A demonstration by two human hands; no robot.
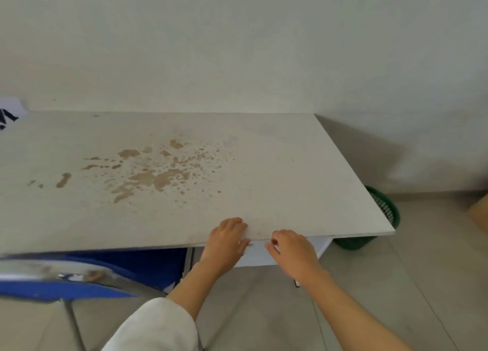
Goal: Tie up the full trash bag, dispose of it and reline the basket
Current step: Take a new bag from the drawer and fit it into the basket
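The green plastic basket [385,208] stands on the floor at the right, half hidden behind the table's right front corner; its inside is not visible and no trash bag shows. My left hand [227,241] rests on the front edge of the white table [290,165], fingers spread flat on the top and thumb below the edge. Just to its right, my right hand [290,250] has its fingers curled over the top of a white drawer [260,257] under the tabletop. Both hands are about a forearm's length left of the basket.
Brown dried stains [155,171] spread over the middle of the tabletop. A blue chair with a metal frame [79,279] stands at the lower left, tucked against the table. The table sits against a white wall. Tiled floor [396,284] lies right of the drawer.
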